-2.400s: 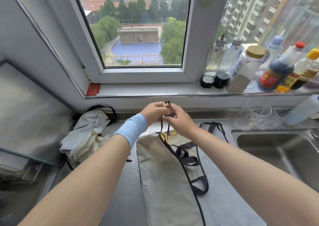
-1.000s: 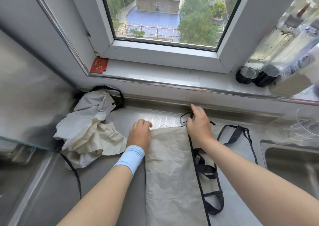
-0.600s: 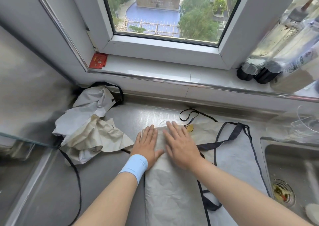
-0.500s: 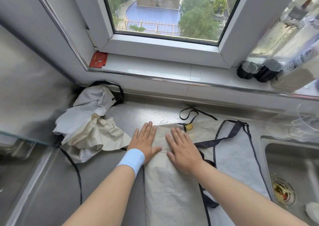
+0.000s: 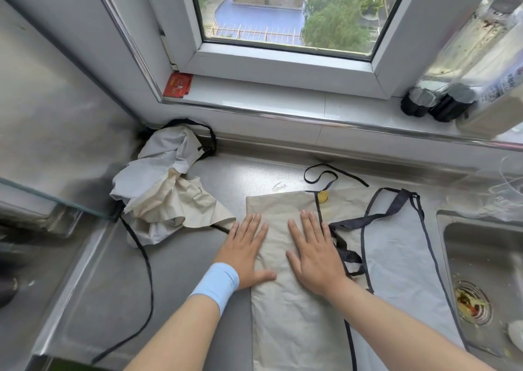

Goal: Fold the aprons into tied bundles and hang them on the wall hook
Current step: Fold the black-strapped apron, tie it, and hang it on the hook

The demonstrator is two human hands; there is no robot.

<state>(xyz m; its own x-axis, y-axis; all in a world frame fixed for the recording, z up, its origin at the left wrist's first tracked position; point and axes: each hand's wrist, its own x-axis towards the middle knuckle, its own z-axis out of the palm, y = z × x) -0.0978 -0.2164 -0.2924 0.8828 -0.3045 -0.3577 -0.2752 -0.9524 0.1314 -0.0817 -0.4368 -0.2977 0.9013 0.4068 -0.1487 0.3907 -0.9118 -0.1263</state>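
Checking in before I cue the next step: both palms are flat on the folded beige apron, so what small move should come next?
Probably roll or fold the beige apron up from one end. Left hand and right hand rest flat and open on it, it lies in a long strip, and its black straps trail loose at the right.

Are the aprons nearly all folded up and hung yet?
Not nearly. Done: the beige apron is folded into a long strip on the counter. In hand: the left hand and right hand press it flat, palms open. Left: its black straps lie loose, so nothing is tied; the crumpled aprons in the corner are untouched, and no hook or hung bundle is in view.
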